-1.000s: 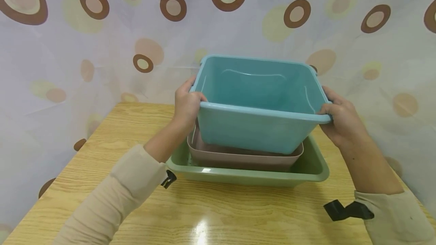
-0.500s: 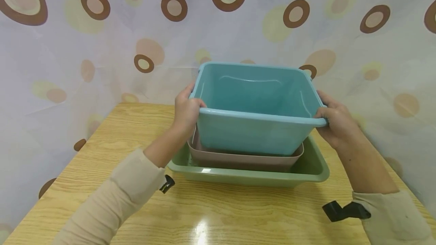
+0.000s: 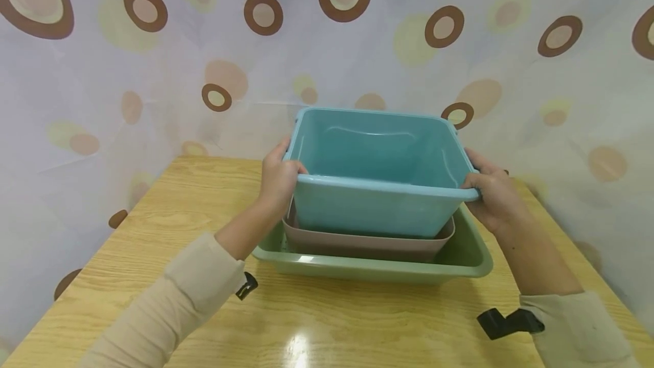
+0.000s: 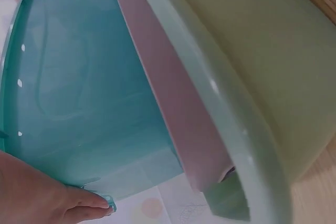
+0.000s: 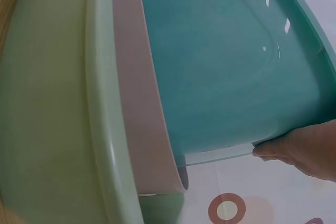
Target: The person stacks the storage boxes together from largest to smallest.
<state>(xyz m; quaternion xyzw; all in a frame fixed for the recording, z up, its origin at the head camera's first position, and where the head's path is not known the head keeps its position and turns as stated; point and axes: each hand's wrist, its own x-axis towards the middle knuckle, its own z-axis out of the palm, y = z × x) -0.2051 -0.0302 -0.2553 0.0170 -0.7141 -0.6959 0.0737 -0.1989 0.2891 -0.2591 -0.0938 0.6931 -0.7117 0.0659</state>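
Both hands hold a blue plastic bin (image 3: 375,209) by its two side rims. My left hand (image 3: 277,178) grips the left rim near the front corner, thumb over the edge; my right hand (image 3: 493,191) does the same on the right. The bin's bottom sits inside a smaller pinkish-brown bin (image 3: 357,244), which stands in a wide green basin (image 3: 368,270). In the left wrist view the blue bin's wall (image 4: 79,66) rises out of the pinkish bin. The right wrist view shows the fingers (image 5: 278,149) beneath the rim. The blue bin's underside is hidden.
The green basin stands on a wood-grain table (image 3: 204,203). Behind it hangs a pale cloth (image 3: 306,55) with brown and yellow oval prints. Each sleeve has a black strap piece, one on the left (image 3: 247,286) and one on the right (image 3: 511,323).
Both hands have lowered the blue bin, so it sits deeper in the pinkish-brown bin. It has also shifted slightly left. The green basin has stayed in place.
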